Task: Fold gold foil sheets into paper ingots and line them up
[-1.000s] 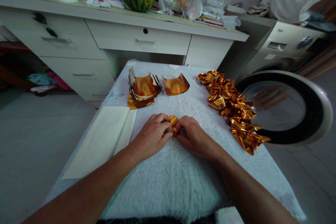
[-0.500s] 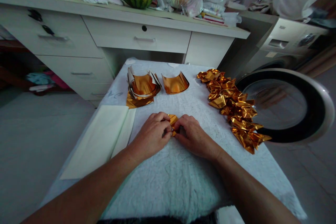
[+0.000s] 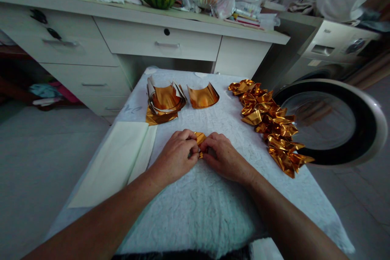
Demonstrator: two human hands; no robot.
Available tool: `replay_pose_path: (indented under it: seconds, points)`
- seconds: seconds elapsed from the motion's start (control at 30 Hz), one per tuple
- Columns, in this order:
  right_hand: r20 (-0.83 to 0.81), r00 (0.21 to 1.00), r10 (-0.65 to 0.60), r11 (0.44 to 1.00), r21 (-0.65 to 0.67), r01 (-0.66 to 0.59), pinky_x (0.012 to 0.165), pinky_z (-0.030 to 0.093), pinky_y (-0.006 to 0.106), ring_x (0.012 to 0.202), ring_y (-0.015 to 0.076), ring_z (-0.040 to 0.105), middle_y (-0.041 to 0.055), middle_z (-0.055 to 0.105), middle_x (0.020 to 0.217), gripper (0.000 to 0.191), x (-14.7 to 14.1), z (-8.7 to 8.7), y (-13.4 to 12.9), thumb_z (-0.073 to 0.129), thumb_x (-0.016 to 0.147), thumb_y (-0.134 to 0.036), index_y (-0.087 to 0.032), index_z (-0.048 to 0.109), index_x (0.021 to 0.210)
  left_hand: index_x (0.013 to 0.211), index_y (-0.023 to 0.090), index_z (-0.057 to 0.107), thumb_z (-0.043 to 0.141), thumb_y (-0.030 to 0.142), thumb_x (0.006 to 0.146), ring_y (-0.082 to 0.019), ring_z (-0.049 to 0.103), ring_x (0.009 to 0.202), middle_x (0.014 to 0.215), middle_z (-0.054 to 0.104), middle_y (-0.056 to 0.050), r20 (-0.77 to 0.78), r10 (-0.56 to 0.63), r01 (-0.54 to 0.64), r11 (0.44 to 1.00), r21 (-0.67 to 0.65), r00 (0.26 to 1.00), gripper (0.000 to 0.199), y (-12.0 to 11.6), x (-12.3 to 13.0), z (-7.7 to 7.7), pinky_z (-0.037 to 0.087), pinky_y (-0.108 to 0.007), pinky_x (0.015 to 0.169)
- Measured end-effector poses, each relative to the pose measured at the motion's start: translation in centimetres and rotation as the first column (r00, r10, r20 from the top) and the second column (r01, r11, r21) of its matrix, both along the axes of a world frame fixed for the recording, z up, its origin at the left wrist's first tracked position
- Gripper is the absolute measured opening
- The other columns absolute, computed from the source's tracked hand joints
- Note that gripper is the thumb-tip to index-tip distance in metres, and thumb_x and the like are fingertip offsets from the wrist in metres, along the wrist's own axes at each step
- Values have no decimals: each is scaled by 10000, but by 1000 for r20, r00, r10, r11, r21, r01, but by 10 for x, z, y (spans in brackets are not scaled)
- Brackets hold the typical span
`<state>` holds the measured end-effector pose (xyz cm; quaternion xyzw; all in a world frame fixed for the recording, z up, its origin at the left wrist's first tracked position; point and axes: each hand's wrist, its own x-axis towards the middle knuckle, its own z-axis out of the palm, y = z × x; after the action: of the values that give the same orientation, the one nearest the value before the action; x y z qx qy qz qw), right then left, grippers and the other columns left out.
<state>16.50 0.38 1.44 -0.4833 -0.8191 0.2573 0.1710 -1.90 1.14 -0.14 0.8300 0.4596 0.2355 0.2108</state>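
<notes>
Hardly anything has changed in the last second: the small gold paper (image 3: 200, 137) is still pinched between the fingertips of the left hand (image 3: 179, 155) and the right hand (image 3: 224, 156), so its shaping seems unfinished. Whether it is touching the cloth-covered counter (image 3: 198, 211) cannot be told. One piece is held. Past the hands, one curved gold sheet (image 3: 203, 97) and one gold stack (image 3: 166, 98) are seen; its sheets cannot be counted. To the right, many crinkled gold pieces (image 3: 264, 120) are heaped, too tangled to be counted. To the left, pale paper (image 3: 112, 162) is laid flat.
</notes>
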Motion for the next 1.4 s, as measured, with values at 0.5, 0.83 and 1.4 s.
replay_pose_path:
  seconds: [0.5,0.83,1.4]
  points:
    - [7,1000,-24,1000,4,24,835,384,329,897,186,523,47,608,922,180,-2,-3,4,568,842,-26,-179,660,852,708,182,620,613,76,804,-214,549,997,1005,591,-41,4,-24,24,999,-24,1000,143,0,-2,2,452,-393,897]
    - [-13,1000,9,1000,-21,-9,844,379,334,906,185,522,44,609,933,141,1,2,3,570,877,-79,-182,664,893,710,188,616,607,110,830,-215,541,1025,1019,591,-37,16,-39,40,999,-29,999,144,-1,-5,2,445,-389,907]
    - [-54,997,50,999,-20,-51,849,371,337,893,178,510,31,594,904,243,4,1,4,472,830,-2,-186,629,860,749,203,663,589,150,864,-235,504,1100,1104,575,-48,39,-45,49,993,-107,998,147,-3,-4,7,431,-434,980]
